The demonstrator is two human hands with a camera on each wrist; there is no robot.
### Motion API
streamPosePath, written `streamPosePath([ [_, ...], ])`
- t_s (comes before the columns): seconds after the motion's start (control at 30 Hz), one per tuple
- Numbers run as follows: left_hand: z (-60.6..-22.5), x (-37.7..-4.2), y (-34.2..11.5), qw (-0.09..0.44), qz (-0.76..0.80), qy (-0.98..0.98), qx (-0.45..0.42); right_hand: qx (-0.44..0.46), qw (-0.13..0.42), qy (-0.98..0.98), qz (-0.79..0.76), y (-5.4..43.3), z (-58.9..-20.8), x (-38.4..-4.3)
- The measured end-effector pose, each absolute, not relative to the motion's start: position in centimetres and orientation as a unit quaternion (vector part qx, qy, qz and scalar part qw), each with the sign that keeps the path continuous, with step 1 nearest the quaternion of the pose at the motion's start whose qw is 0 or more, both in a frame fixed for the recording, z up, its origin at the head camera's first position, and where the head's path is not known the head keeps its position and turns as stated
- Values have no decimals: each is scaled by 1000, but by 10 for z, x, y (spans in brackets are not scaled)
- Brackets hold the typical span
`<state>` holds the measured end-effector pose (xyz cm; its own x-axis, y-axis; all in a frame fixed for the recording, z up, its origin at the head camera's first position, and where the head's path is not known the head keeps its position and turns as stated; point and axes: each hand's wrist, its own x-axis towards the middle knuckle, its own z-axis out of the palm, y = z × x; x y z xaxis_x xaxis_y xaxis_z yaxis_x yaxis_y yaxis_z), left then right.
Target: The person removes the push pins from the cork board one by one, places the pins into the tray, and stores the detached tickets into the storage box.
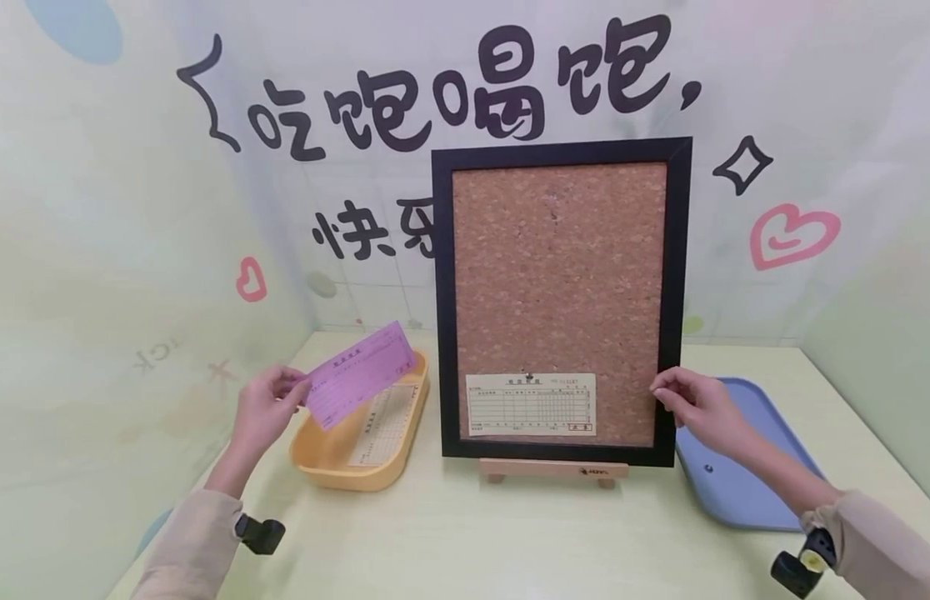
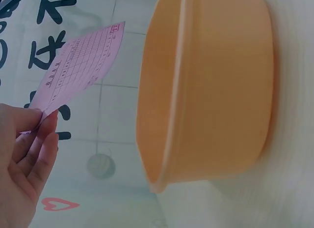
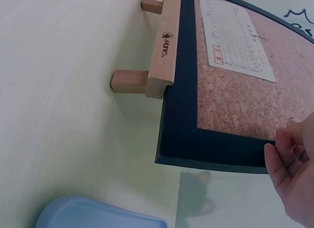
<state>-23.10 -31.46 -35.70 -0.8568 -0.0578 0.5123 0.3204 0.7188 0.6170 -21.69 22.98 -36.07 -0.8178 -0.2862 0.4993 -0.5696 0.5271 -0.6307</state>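
Observation:
My left hand (image 1: 270,400) pinches a purple printed slip (image 1: 362,373) by its lower left end, above a yellow basket (image 1: 393,475). A pale slip (image 1: 382,425) lies inside that basket. The left wrist view shows the thumb and fingers on one end of the slip. Before me stands a cork board (image 1: 558,267) in a black frame, a cream slip (image 1: 531,407) pinned near its bottom left. My right hand (image 1: 697,404) is at the frame's right edge, fingers curled and tips close together. Whether those fingertips hold anything small, or touch the frame, is unclear.
A small wooden stand (image 1: 552,469) supports the board on the pale table (image 1: 450,542). To the right, partly behind my right forearm, lies a blue tray (image 1: 750,433) with a small round metallic item (image 1: 708,468). A printed backdrop (image 1: 345,50) rises behind.

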Motion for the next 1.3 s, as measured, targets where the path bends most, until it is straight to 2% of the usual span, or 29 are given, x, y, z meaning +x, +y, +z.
streamPosePath([
  [0.43,-384,-227,-312,220,-366,-904,-32,204,164,-842,472,253,-376,-208],
  [0.9,-404,-223,-294,259,-331,-907,27,179,148,-845,481,272,-405,-203],
  [1.3,-403,-224,-280,232,-328,-914,55,180,182,-842,475,291,-423,-208],
])
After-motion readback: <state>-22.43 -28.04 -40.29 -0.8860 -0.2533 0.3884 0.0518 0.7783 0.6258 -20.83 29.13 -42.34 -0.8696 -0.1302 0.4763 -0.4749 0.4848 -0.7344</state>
